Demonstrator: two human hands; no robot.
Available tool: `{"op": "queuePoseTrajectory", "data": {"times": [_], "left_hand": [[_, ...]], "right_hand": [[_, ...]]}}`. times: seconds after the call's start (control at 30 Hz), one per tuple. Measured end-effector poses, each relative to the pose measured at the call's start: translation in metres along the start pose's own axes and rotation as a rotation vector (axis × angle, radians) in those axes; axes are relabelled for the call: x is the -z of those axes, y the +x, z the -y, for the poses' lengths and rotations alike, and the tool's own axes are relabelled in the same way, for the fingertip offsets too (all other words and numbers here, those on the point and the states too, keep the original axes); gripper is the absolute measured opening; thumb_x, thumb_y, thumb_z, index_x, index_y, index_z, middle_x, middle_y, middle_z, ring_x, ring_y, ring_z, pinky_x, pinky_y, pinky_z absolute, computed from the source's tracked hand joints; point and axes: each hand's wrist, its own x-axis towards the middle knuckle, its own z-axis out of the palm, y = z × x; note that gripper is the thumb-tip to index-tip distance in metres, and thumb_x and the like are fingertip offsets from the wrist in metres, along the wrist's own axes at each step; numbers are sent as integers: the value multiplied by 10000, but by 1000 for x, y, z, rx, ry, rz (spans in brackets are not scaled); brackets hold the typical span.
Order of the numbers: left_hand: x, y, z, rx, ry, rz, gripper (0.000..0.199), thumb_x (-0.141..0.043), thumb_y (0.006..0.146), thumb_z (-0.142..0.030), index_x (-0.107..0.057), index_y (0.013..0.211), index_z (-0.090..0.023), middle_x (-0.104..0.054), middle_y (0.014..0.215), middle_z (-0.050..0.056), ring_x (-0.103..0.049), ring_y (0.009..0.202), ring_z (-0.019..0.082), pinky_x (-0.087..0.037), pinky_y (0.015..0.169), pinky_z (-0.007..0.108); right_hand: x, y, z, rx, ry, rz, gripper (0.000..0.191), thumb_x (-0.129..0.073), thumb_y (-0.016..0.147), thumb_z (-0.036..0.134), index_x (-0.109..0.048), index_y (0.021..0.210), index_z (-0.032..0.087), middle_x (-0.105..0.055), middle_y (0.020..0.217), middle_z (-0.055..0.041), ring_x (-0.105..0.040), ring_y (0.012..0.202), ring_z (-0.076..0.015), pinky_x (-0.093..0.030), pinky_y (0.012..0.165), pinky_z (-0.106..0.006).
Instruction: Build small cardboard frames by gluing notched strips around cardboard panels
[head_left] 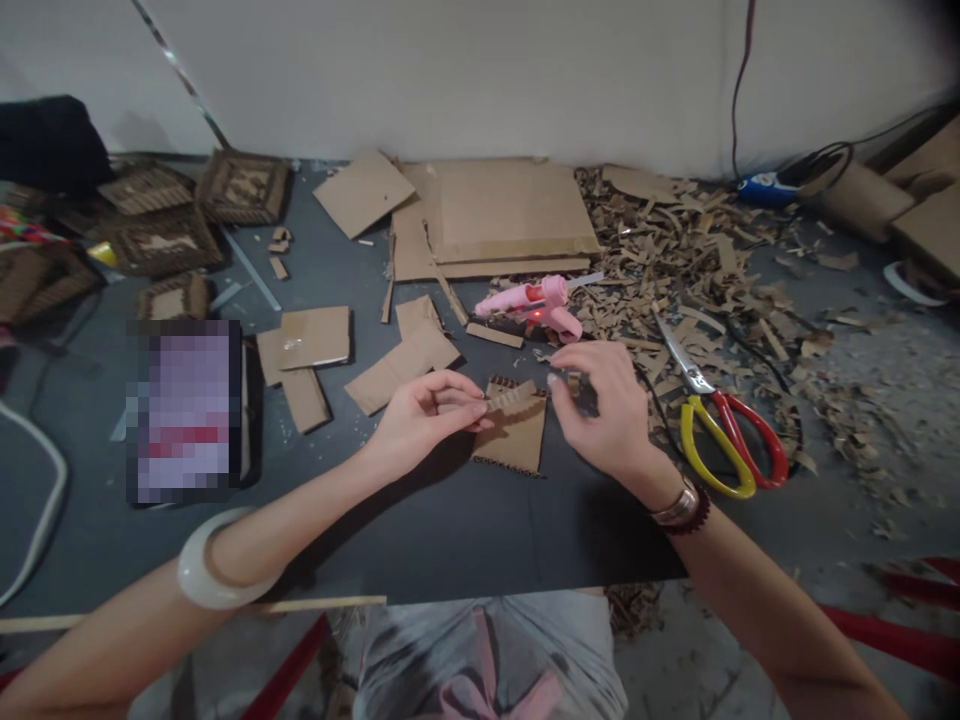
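Over the middle of the dark table, my left hand (431, 415) is closed in a pinch on a small cardboard strip (511, 398) with a ridged face. The strip is above a square cardboard piece (517, 445), which has corrugated edging along its top and bottom sides. My right hand (606, 405) is at the right side of that square, thumb and fingers apart. A small brown bit shows beside its fingers, and I cannot tell whether they touch it. Beyond the hands lies a pink glue gun (536, 303) with a small red light on.
Scissors (712, 410) with yellow and red handles lie at right, before a heap of cardboard shreds (675, 250). Cut cardboard pieces (315, 338) and a blurred-out screen (187, 415) are at left. Large cardboard sheets (517, 205) and framed cardboard pieces (244, 188) lie at the back.
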Motion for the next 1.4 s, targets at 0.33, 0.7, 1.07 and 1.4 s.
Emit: {"op": "queuePoseTrajectory", "data": {"times": [0.33,0.7,1.07,1.4], "left_hand": [[0,0,0,5,-18,81,258,-790,597,-240,-599,729,-128,-691,652,10,-672,605,121,-537,605,192],[2,-2,4,-19,-18,212,285,-753,662,-260,-589,851,-123,-724,780,56,-699,668,158,-554,643,233],[0,-5,5,-109,125,199,221,-692,699,-182,-576,879,-131,-722,826,56,-703,784,168,-559,750,259],[1,-1,3,-56,41,161,203,-705,640,-140,-590,806,-131,-691,734,12,-688,680,128,-536,660,195]], "right_hand": [[-10,-8,11,198,133,116,67,-579,838,149,-536,860,195,-656,831,-45,-565,813,-166,-507,753,-339],[-12,-9,12,136,126,82,62,-606,825,173,-557,824,210,-648,821,-40,-530,832,-180,-491,762,-360],[-12,-9,16,-22,183,111,98,-602,825,164,-527,792,218,-608,811,-28,-499,855,-185,-453,796,-374],[-10,-10,13,-47,132,118,131,-447,865,92,-435,845,221,-569,882,-52,-499,908,-195,-430,808,-387]]}}
